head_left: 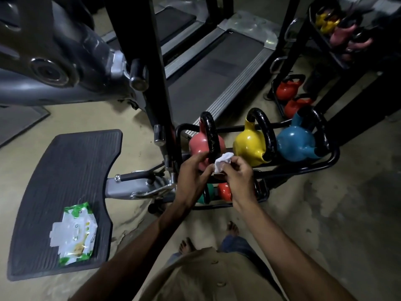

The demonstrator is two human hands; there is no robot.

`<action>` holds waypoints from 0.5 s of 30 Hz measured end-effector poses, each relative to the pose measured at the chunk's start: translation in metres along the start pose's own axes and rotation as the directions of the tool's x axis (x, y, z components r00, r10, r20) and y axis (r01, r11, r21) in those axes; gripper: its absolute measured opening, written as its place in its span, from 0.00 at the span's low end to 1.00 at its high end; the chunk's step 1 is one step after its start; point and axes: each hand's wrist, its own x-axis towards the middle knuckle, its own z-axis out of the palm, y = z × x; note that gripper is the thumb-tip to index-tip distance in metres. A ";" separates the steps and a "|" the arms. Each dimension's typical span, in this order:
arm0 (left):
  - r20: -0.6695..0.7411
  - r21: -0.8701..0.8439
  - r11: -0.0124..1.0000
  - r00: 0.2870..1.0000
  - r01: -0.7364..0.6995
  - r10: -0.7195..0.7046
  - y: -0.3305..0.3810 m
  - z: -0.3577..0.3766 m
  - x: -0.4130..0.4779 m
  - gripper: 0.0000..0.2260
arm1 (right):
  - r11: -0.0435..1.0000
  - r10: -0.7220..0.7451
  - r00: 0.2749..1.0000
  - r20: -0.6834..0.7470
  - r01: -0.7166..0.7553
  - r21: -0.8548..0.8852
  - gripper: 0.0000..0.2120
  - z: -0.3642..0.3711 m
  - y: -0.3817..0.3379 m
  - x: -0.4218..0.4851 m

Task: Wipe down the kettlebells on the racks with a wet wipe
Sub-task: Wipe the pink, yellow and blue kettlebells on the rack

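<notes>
Three kettlebells (249, 146) in a row on the rack (308, 166), treadmill (217, 68) behind it, wipes pack (73, 233) on the pedal (65, 161) at left

Access to the top tier of the rack (314, 166): the pink kettlebell (200, 144), yellow kettlebell (248, 148) and blue kettlebell (295, 144) stand 3 abreast with narrow gaps between handles; a black post (158, 83) and pedal linkage (138, 185) crowd the pink one's left, whereas bare floor (336, 213) lies open in front and to the right.

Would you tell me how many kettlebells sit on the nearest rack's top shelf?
3: the pink kettlebell at the left, partly behind the left hand; the yellow kettlebell in the middle; the blue kettlebell at the right. None looks hidden.
</notes>
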 end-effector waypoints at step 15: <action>0.007 0.058 0.977 0.979 -0.204 0.204 0.061 0.070 0.056 0.14 | 0.805 -0.291 0.913 0.285 0.395 -0.442 0.02 -0.090 -0.167 0.164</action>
